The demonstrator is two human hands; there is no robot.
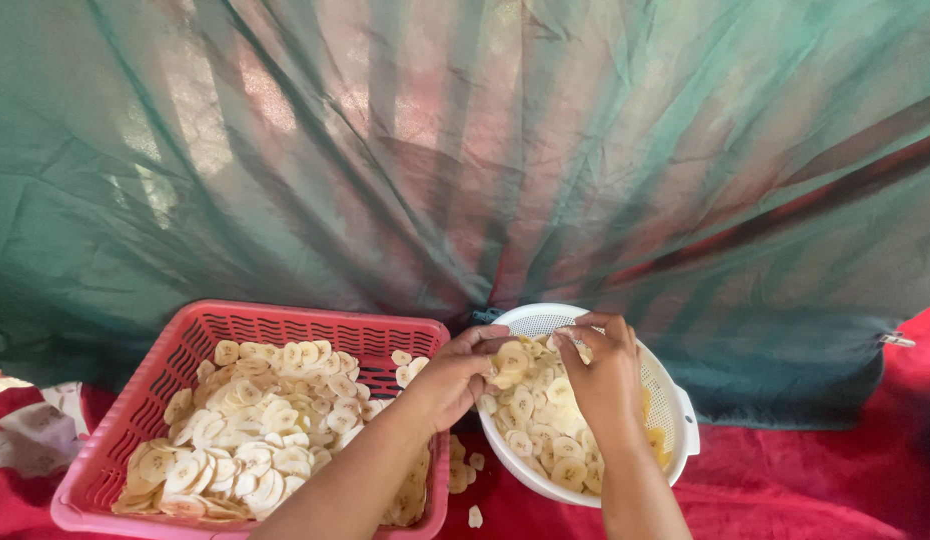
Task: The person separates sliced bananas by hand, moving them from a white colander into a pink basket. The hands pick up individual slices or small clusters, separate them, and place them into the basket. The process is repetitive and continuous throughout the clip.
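White colander (675, 400) partly hidden by hands; left hand (453, 378), right hand (600, 372) pinching banana slices (530, 410); basket (135, 420) cut off.

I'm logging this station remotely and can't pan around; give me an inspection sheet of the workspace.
Surface: red cloth, patterned cloth at far left.
Job's things: red plastic basket heaped with banana slices; white colander with more slices, tilted toward the person.
Clutter: a few loose slices on the cloth between the containers.
Grippers: left hand and right hand both at the colander, each pinching slices.
Cables: nothing seen.
Surroundings: green netting draped behind; a small metal clip on it at right.
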